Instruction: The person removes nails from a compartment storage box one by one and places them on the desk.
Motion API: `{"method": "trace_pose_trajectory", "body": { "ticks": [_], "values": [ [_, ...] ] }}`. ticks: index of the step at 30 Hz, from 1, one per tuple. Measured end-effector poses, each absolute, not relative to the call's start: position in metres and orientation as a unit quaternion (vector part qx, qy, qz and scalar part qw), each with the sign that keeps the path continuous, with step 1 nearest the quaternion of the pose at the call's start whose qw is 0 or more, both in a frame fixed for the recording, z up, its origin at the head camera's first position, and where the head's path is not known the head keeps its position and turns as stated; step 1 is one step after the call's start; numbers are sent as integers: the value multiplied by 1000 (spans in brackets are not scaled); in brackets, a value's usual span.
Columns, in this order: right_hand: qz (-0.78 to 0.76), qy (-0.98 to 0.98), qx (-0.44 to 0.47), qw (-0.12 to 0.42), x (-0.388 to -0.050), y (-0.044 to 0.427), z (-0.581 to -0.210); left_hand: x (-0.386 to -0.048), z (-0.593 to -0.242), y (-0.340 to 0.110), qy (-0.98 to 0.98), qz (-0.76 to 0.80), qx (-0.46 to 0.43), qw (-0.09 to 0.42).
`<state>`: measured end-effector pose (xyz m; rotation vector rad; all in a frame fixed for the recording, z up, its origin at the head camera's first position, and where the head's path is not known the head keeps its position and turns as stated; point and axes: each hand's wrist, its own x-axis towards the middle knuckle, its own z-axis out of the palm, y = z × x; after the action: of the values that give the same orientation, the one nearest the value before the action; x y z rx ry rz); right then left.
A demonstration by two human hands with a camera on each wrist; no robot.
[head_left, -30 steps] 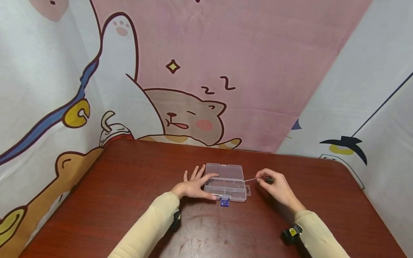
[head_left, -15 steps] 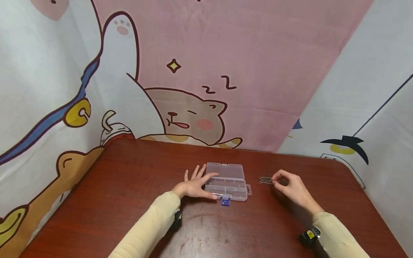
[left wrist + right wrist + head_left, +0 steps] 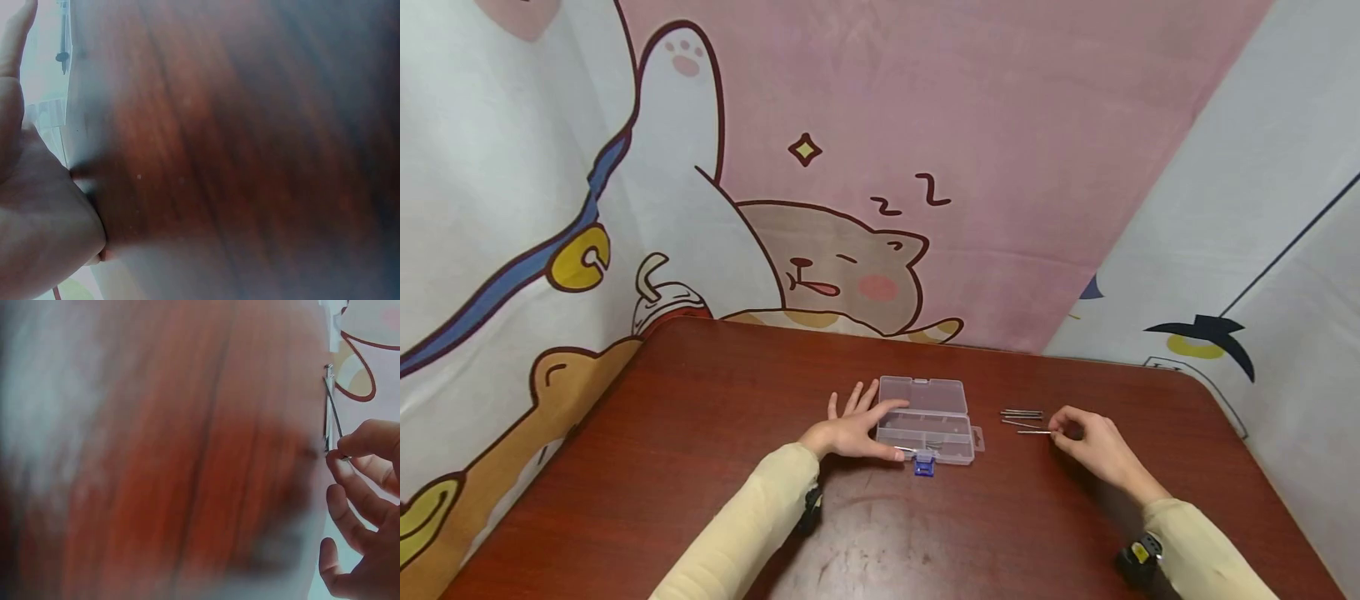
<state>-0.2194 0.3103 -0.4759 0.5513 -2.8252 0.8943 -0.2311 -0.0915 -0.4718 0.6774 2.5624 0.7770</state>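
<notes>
A clear plastic compartment box (image 3: 925,422) lies on the table with its lid (image 3: 922,394) folded back and its blue latch (image 3: 924,466) at the front. My left hand (image 3: 850,429) rests at its left end, fingers spread and fairly straight, thumb by the front edge. A few small metal pieces (image 3: 933,445) sit in a front compartment. To the right, my right hand (image 3: 1093,442) pinches the end of a thin metal rod (image 3: 1034,432) between thumb and fingertips. The right wrist view shows this rod (image 3: 334,409) with a small flat end at the fingers. Several similar rods (image 3: 1021,413) lie just behind it.
The brown wooden table (image 3: 760,383) ends at a cloth backdrop (image 3: 985,208) with cartoon animals. A clear hanging tab (image 3: 978,438) sticks out from the box's right side.
My right hand has moved from the box's right side further right and nearer, past the loose rods, where a rod now lies in its pinch. The left hand has stayed on the box.
</notes>
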Motion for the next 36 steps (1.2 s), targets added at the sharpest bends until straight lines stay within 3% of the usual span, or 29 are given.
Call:
{"method": "trace_pose_trajectory", "body": {
  "ticks": [15, 26, 36],
  "values": [
    [253, -946, 192, 62, -231, 308, -479, -231, -469, -92, 915, 259, 236, 197],
    [287, -944, 144, 69, -237, 304, -475, -232, -469, -91, 922, 240, 232, 195],
    [332, -924, 153, 112, -229, 278, -460, -231, -469, -91, 921, 246, 234, 193]
  ]
}}
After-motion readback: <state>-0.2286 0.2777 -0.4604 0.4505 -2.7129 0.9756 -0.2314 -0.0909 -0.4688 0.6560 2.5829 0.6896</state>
